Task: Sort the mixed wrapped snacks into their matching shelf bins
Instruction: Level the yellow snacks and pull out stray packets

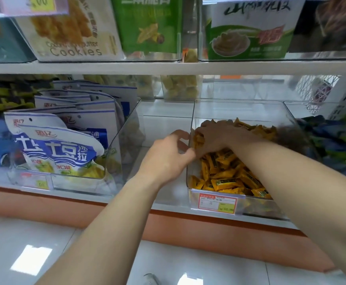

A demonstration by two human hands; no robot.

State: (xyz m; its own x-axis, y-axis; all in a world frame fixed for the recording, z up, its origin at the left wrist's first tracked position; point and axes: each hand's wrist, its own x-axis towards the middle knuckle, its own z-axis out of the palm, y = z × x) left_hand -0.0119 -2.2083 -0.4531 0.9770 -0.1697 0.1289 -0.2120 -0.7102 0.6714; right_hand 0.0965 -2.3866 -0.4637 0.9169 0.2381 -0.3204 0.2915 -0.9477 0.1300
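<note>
A clear bin on the lower shelf holds a heap of orange wrapped snacks. My right hand reaches into it from the right and lies on the heap near the bin's left wall. Its fingers curl down round some of the orange snacks. My left hand is just outside that left wall, with thumb and curled fingertips closed on the wall's edge. The two hands almost touch there. What lies under my right palm is hidden.
A clear bin of blue-and-white bags stands to the left, across a bare strip of shelf. Blue and green wrapped snacks fill the bin on the right. The upper shelf carries cookie boxes. A price tag hangs on the bin's front.
</note>
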